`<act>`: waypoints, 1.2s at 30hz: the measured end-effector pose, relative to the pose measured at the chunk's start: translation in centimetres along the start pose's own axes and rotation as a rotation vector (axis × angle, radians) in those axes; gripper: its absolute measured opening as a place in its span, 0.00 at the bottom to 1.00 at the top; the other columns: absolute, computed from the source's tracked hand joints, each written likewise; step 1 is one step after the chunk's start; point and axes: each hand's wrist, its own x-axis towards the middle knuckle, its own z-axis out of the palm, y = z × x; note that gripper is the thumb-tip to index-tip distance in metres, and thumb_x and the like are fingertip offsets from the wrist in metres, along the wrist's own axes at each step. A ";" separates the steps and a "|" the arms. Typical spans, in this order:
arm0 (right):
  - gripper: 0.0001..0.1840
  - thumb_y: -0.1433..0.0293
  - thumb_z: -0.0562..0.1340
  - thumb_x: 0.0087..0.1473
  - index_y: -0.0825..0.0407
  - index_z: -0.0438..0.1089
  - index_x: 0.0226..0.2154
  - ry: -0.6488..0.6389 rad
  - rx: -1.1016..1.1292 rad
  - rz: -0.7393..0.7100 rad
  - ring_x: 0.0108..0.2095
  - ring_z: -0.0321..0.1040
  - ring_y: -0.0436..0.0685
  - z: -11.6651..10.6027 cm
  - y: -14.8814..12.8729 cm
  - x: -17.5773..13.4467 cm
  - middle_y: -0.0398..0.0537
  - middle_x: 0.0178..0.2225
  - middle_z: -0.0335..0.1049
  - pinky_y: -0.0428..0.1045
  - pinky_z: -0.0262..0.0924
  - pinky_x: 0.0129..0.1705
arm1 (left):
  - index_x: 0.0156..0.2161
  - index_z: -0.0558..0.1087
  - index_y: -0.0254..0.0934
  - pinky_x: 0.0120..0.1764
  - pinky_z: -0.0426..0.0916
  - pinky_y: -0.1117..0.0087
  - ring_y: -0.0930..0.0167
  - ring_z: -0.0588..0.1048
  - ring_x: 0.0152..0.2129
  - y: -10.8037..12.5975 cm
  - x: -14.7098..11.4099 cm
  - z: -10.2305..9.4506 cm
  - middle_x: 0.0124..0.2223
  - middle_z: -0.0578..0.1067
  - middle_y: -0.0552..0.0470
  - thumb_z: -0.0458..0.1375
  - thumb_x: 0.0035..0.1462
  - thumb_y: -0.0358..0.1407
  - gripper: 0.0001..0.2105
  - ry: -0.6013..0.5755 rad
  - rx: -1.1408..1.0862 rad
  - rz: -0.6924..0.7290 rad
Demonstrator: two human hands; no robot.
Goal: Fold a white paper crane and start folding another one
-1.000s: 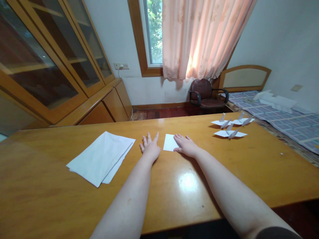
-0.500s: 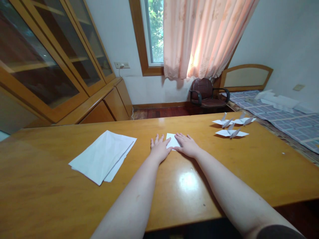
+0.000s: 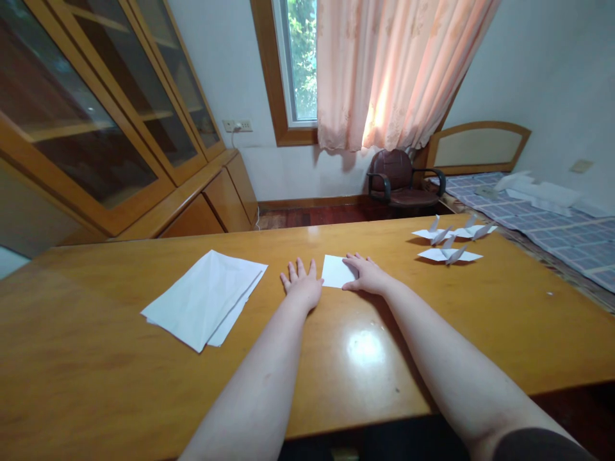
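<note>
A small folded square of white paper (image 3: 336,271) lies flat on the wooden table in front of me. My left hand (image 3: 302,285) rests flat just left of it, fingers spread, with the thumb at the paper's left edge. Over the paper's right part lies my right hand (image 3: 368,274), fingers stretched out and the thumb apart near the lower edge. That hand hides the paper's right side. To the left is a stack of larger white paper sheets (image 3: 206,301) with crease lines. Several folded white paper cranes stand at the right, the nearest crane (image 3: 449,255) with wings spread.
The wooden table (image 3: 96,358) spans the view. A glass-door cabinet (image 3: 120,128) stands at the left, and a brown office chair (image 3: 401,179) is behind the table. At the right is a bed (image 3: 542,218) with a checked cover. A pink curtain (image 3: 384,70) hangs at the window.
My hands have moved apart, the left one to the left and the right one to the right, so more of the folded paper shows. The view has shifted slightly.
</note>
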 end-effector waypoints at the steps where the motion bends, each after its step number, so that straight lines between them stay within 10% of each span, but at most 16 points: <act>1: 0.51 0.53 0.69 0.34 0.51 0.56 0.59 -0.004 0.017 0.002 0.64 0.37 0.67 -0.2 0.4 -0.1 0.57 0.64 0.44 0.64 0.32 0.62 | 0.65 0.42 0.49 0.58 0.34 0.42 0.53 0.33 0.63 -0.1 0.0 -0.1 0.68 0.34 0.47 0.43 0.58 0.50 0.31 -0.010 0.001 -0.003; 14: 0.47 0.56 0.69 0.35 0.50 0.58 0.57 0.056 0.052 -0.032 0.64 0.38 0.68 -1.8 2.6 -0.6 0.55 0.61 0.53 0.64 0.31 0.62 | 0.63 0.52 0.45 0.60 0.36 0.45 0.61 0.40 0.64 -0.1 0.7 0.7 0.66 0.50 0.50 0.42 0.59 0.35 0.26 0.126 -0.056 0.284; 19: 0.37 0.54 0.64 0.44 0.50 0.60 0.56 0.165 0.025 -0.003 0.61 0.48 0.65 -1.1 1.4 -0.3 0.54 0.57 0.60 0.63 0.35 0.61 | 0.64 0.50 0.42 0.60 0.36 0.46 0.60 0.42 0.64 0.0 0.5 0.6 0.67 0.49 0.47 0.45 0.58 0.48 0.30 0.124 -0.062 0.326; 31: 0.49 0.51 0.65 0.39 0.50 0.52 0.61 0.038 -0.093 -0.027 0.64 0.36 0.70 -0.1 -1.3 -0.7 0.57 0.63 0.47 0.71 0.25 0.59 | 0.62 0.50 0.57 0.58 0.31 0.42 0.58 0.37 0.64 0.3 -0.5 0.1 0.67 0.46 0.59 0.43 0.60 0.45 0.24 0.075 -0.007 0.477; 36: 0.42 0.53 0.62 0.46 0.53 0.53 0.60 0.229 -0.157 0.095 0.63 0.37 0.70 0.0 -0.6 -0.4 0.58 0.62 0.49 0.70 0.23 0.60 | 0.64 0.49 0.43 0.58 0.31 0.41 0.55 0.36 0.64 0.6 -0.7 0.5 0.67 0.46 0.46 0.41 0.58 0.52 0.31 0.139 0.017 0.261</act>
